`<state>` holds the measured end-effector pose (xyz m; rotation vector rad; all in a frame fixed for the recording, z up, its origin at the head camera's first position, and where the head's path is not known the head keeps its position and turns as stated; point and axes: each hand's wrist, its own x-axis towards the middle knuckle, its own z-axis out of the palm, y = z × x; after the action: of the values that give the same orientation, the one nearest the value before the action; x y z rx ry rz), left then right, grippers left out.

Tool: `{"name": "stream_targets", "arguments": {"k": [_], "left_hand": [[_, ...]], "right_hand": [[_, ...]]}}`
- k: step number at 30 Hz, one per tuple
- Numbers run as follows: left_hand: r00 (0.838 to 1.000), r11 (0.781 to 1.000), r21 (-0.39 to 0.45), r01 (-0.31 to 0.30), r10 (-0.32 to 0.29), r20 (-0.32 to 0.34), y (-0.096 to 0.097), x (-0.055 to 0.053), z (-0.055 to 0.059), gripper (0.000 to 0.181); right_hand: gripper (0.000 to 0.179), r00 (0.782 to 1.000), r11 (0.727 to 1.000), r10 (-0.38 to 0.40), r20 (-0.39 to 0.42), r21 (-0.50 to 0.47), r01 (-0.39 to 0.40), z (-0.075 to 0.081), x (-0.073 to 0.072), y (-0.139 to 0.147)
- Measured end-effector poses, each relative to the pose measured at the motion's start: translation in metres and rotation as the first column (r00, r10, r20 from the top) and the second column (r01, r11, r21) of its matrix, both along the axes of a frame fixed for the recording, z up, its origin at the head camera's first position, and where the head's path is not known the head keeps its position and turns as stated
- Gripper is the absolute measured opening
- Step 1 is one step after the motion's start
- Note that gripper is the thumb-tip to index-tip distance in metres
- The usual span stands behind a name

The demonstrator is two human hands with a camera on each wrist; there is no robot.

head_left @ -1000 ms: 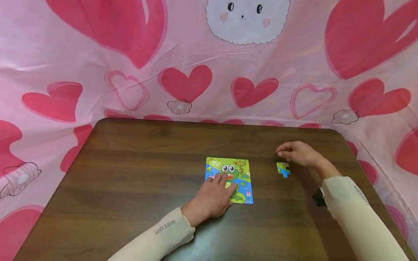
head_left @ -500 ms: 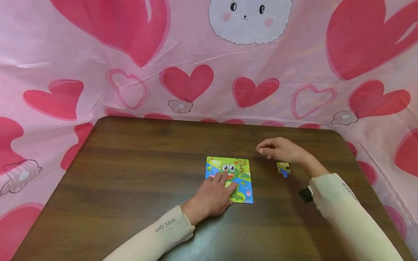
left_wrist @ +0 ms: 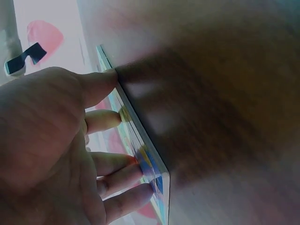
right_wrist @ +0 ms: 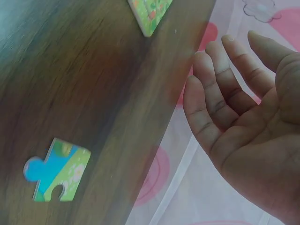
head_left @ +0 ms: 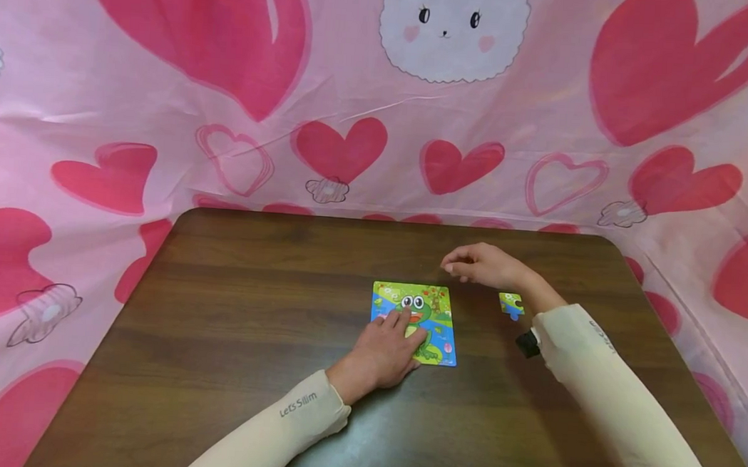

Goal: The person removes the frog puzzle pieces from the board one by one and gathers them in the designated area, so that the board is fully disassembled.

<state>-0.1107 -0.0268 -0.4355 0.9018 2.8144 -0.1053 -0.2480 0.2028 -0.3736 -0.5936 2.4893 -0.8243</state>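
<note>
A square frog puzzle lies on the table, right of the middle. My left hand rests on its lower left part, covering that area. In the left wrist view the fingertips touch the puzzle's face, and the thumb is at its near edge. Above the table, beyond the puzzle's far right corner, hovers my right hand with fingers loosely bent and nothing in them. A loose puzzle piece, green and blue with one knob and a notch, lies to the puzzle's right; the right wrist view shows this piece flat on the wood.
The dark wooden table has rounded far corners. Pink cloth printed with red hearts hangs behind it and along both sides. A small black device sits at the right wrist.
My right hand has moved left, from above the loose piece toward the puzzle's far right corner. The left hand has stayed on the puzzle. The view has shifted slightly.
</note>
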Motion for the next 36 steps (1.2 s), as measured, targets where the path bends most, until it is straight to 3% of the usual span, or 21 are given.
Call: {"name": "stream_targets", "arguments": {"k": [8,23,36], "left_hand": [[1.000,1.000,0.014,-0.011,0.011,0.013,-0.001,0.000,0.001,0.046],[0.997,0.998,0.035,0.044,-0.041,-0.065,0.004,-0.003,0.005,0.046],[0.999,1.000,0.011,0.021,-0.021,-0.029,0.013,-0.005,0.005,0.048]], "right_hand": [[0.035,1.000,1.000,0.003,-0.012,-0.005,-0.003,-0.005,-0.005,-0.020],[0.030,0.999,0.999,-0.032,0.019,-0.019,0.032,-0.021,-0.007,-0.039],[0.029,1.000,0.998,-0.019,0.019,-0.052,0.020,-0.032,-0.006,-0.043]]}}
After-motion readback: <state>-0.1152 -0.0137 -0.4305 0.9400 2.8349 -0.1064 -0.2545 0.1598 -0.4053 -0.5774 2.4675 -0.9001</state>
